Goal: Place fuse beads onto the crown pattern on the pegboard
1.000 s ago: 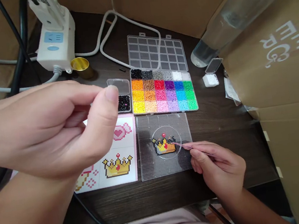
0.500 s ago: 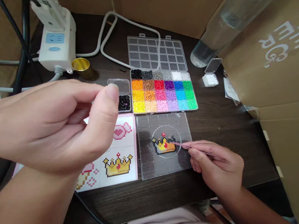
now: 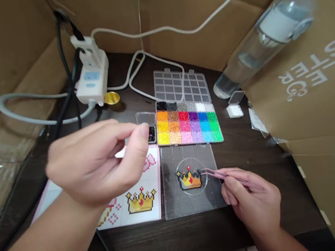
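My right hand (image 3: 252, 196) grips pink tweezers (image 3: 221, 174), their tips parted just at the right edge of the bead crown (image 3: 190, 178). That crown, of black, yellow, orange and red beads, lies on a clear pegboard (image 3: 179, 207) inside a pale ring outline. In the foreground my left hand (image 3: 100, 160) is raised, thumb and forefinger pinched together; whatever they hold, if anything, is hidden. Below it lies a pattern sheet (image 3: 160, 184) with a printed crown (image 3: 141, 200), partly covered by the hand and forearm. Behind the pegboard stands an open bead box (image 3: 184, 125) with many colours.
A small box of black beads (image 3: 152, 134) is half hidden by my left hand. White beads fill another small box (image 3: 234, 111) at right. A water bottle (image 3: 248, 60), a gold cup (image 3: 112, 99), a power strip (image 3: 92, 80), and cables stand among cardboard walls.
The view has tilted up, so everything sits lower. The tweezers' tips have moved from on the crown to its right edge and spread apart. My left hand stays pinched.
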{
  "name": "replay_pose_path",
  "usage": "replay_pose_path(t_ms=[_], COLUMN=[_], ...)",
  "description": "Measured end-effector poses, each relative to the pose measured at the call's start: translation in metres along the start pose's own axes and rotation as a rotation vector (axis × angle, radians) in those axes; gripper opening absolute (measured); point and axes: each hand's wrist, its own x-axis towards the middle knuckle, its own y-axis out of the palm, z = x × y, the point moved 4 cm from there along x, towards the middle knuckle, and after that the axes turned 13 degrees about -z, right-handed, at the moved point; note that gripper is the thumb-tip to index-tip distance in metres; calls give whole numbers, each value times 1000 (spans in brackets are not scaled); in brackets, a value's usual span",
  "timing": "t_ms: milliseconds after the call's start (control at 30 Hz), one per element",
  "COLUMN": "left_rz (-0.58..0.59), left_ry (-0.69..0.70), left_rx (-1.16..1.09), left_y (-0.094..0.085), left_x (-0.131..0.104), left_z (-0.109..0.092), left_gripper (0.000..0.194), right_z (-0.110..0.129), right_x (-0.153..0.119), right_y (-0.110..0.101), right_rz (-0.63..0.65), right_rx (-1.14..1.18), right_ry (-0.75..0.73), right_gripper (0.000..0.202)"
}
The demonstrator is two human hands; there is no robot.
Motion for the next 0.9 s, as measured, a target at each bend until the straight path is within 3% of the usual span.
replay_pose_path(t_ms=[100, 233, 300, 400, 467, 533, 767, 900], left_rz=[13, 130, 331, 708, 897, 1001, 1020, 1026], left_ry=[123, 36, -73, -283, -318, -300, -317, -228], left_rx=[19, -6, -79, -217, -277, -317, -385, -280], left_y=[-1, 3, 12, 27, 34, 36, 39, 40], left_x=[1, -2, -8, -24, -33, -37, -42, -45], left_z=[-4, 1, 3, 2, -4, -11, -18, -15], left_gripper=[18, 11, 5, 33, 28, 20, 34, 32], right_z=[5, 28, 38, 45, 44, 42, 22, 14], right_x=[20, 45, 49, 43, 36, 31, 19, 22], right_y=[9, 29, 43, 64, 75, 83, 100, 99], right_rz=[78, 218, 288, 417, 482, 499, 519, 550], right_rx=[168, 312, 256, 72, 29, 80, 462, 333], right_ry=[100, 123, 109, 89, 94, 140, 503, 408], right_gripper=[9, 6, 6, 8, 8, 7, 22, 18])
